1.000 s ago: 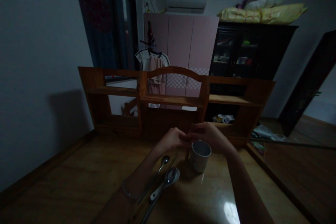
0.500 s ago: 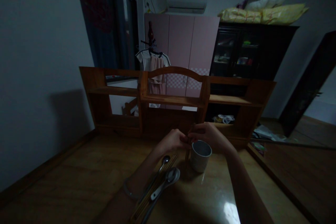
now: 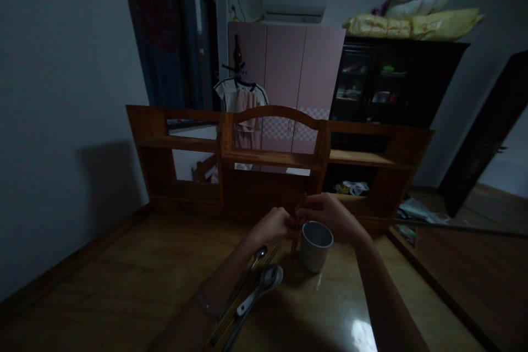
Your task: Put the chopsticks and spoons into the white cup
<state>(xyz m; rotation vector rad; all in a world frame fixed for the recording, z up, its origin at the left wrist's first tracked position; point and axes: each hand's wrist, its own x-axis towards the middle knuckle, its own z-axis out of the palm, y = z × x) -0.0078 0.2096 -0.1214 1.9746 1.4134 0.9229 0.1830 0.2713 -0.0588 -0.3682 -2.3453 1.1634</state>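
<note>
Both my hands meet just behind a white cup (image 3: 315,245) on the wooden table (image 3: 124,286). My left hand (image 3: 270,225) and my right hand (image 3: 325,213) are both closed on a bundle of brown chopsticks (image 3: 297,225) held upright, its lower end on the table left of the cup. Under my left forearm lie more chopsticks (image 3: 243,300), a white ceramic spoon (image 3: 264,283) and a metal spoon (image 3: 259,254).
A low wooden shelf unit (image 3: 276,157) stands along the table's far edge, close behind my hands. Behind it are a pink wardrobe (image 3: 286,74), a dark glass cabinet (image 3: 388,82) with bedding on top, and hanging clothes (image 3: 243,104). The room is dim.
Hardly anything: my hands keep hold of the upright chopsticks and have shifted only slightly beside the cup.
</note>
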